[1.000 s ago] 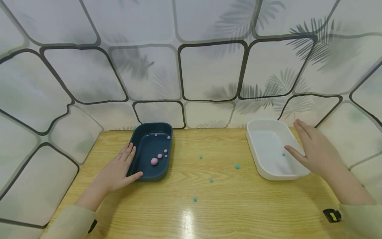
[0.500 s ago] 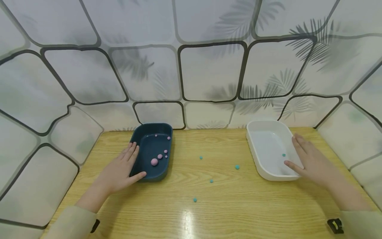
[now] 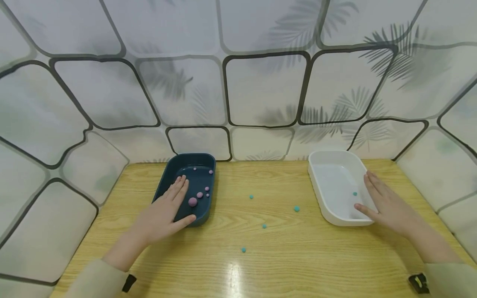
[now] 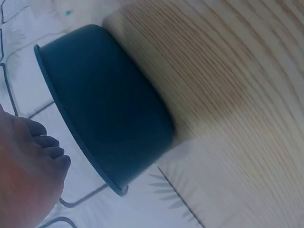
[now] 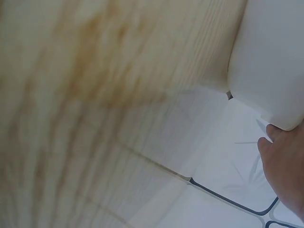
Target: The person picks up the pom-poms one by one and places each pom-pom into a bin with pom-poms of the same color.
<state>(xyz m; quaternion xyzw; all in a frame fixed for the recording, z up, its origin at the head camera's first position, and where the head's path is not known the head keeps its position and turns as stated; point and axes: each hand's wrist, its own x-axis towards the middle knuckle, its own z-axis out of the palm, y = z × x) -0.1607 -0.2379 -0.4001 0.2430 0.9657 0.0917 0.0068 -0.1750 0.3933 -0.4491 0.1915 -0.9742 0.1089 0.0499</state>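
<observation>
At the left of the head view, my left hand (image 3: 164,213) hovers over the near left side of a dark blue tray (image 3: 203,217), its fingers straight and holding nothing. Several pink balls lie inside, the largest pink ball (image 3: 192,202) nearest the thumb. In the left wrist view the tray's outer wall (image 4: 104,109) shows, with fingers beyond its rim. My right hand (image 3: 391,209) lies with straight fingers at the right rim of a white tray (image 3: 335,182), thumb over the inside; whether it touches the rim is unclear. One teal ball (image 3: 355,193) sits in that tray.
Between the trays, several small teal balls are scattered on the wooden table (image 3: 283,256), among them one larger teal ball (image 3: 296,208) near the white tray. A patterned wall covering (image 3: 264,91) rises right behind both trays and along the sides.
My left hand has moved right, from the blue tray's left rim to over its inside. My right hand has come down and nearer along the white tray's right side, then stayed. The balls keep their places.
</observation>
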